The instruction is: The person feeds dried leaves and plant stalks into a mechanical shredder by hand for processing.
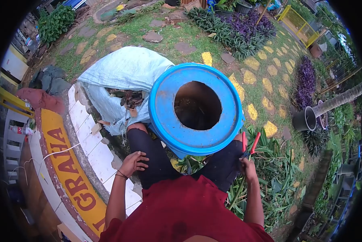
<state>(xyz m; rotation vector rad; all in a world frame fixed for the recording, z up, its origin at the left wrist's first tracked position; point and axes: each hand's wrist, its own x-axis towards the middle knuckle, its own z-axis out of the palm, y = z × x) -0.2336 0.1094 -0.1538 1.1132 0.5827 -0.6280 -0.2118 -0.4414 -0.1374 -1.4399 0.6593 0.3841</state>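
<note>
Right hand is wrapped around red-handled garden shears, handles up, beside the big blue plastic drum between the knees. Left hand rests loose and empty on the thigh. From my remote seat I'd worry those blades nick the leg, they're that close.

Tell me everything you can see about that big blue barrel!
The blue barrel looks like plastic, round, with a wide flat top ring around a big dark round hole. The blue is scuffed and dirty in spots. Inside it is dark, with what may be brown plant scraps. It stands upright between the person's knees, against their dark trousers. A pale blue sack of dry leaves lies just behind it. Neither hand touches it: the left hand rests on the thigh and the right hand holds red-handled shears.
</note>
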